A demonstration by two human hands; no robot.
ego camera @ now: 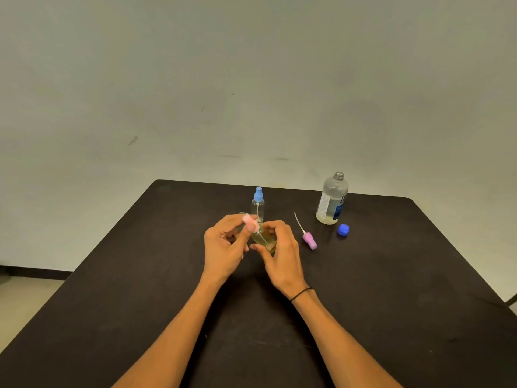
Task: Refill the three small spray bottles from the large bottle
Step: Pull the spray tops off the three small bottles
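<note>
Both hands work over the worktop [140, 289]: the left hand [223, 247] pinches a pink spray cap [249, 222], the right hand [279, 247] grips a small bottle [264, 238] of yellowish liquid, tilted. Cross-threading the cap could cause leaks. Behind, the large bottle [331, 200] stands uncapped; a careless elbow might topple it.

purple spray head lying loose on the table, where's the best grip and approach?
Pinch the purple spray head across its thick cap from above. It lies flat on the table, thin dip tube pointing away toward the far edge; the tube looks too slender to hold well.
</note>
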